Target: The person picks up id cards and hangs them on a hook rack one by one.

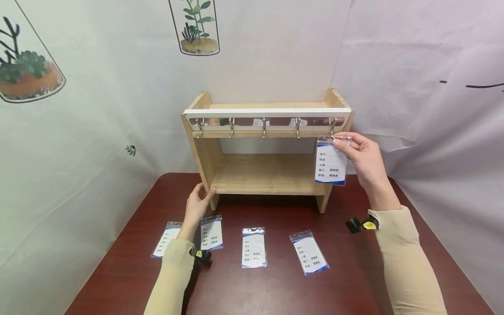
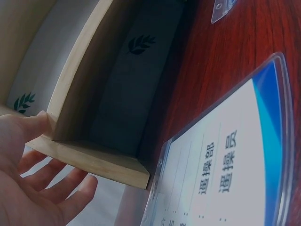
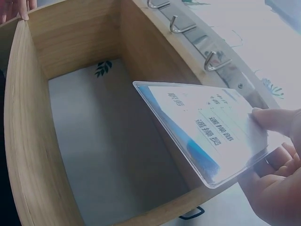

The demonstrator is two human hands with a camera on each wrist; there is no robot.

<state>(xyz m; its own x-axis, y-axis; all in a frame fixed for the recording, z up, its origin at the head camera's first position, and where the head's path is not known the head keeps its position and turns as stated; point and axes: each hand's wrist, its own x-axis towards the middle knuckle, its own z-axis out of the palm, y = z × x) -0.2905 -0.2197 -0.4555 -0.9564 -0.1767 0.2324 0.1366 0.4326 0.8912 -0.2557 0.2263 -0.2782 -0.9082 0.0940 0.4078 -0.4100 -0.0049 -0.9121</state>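
Note:
My right hand pinches a clear-sleeved name badge near its top edge, thumb in front. The badge hangs upright just below the rightmost metal hook of the rack; whether its slot is on the hook is hidden by the fingers. In the right wrist view the same badge extends from the thumb in front of the shelf. My left hand holds the lower left side panel of the wooden shelf, its thumb against the front edge and its fingers around the outer side.
Several more badges lie on the dark red table: one badge in the middle, another badge to its right, and others near the left forearm. A hook rail spans the shelf's upper front. White printed curtains surround the table.

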